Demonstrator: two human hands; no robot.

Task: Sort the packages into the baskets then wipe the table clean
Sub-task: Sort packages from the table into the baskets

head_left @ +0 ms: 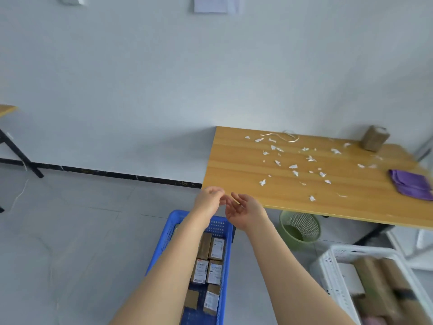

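Note:
A blue basket point(174, 221) on the floor holds several small cardboard packages point(216, 248). A white basket point(332, 266) at the lower right holds larger brown packages point(379, 282). One brown package point(373, 138) stands on the wooden table point(234, 174) at its far right. White paper scraps point(293, 166) litter the tabletop, and a purple cloth point(411, 186) lies at its right edge. My left hand point(208, 200) and right hand point(243, 211) hang close together above the blue basket, by the table's near left corner. Their fingers are loosely curled and hold nothing.
A green mesh waste bin point(301, 227) stands on the floor under the table's front edge. A pale strip point(283, 137) lies near the table's back. Another table point(7, 110) with black legs is at the far left. Grey floor lies between the two tables.

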